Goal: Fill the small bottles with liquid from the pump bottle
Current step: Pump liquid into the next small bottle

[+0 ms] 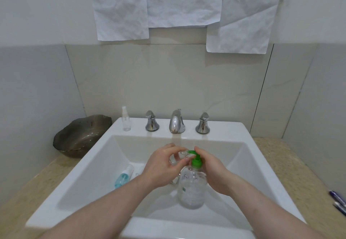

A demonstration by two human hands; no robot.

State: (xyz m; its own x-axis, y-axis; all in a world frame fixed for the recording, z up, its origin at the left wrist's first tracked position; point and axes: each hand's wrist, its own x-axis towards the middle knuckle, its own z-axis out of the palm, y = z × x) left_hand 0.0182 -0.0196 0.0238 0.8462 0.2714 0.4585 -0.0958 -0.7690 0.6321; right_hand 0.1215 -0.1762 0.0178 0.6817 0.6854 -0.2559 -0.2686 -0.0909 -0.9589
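A: Hands?
B: Left hand (pixel 162 165) fingers pinched small clear bottle (pixel 176 158) under the green nozzle; right hand (pixel 209 169) pressed pump bottle (pixel 192 186) head.
A: Where?
B: In the sink (pixel 89 165), 6 o'clock of the faucet (pixel 177 121).

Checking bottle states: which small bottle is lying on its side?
The blue-tinted bottle in the sink basin; the clear spray bottle stands upright on the ledge.

Beige counter (pixel 292 165), white sink (pixel 249 141), dark bowl (pixel 80 137), pens (pixel 338 199)

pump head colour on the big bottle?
Bright green pump head on a clear pump bottle, plain in the head view.
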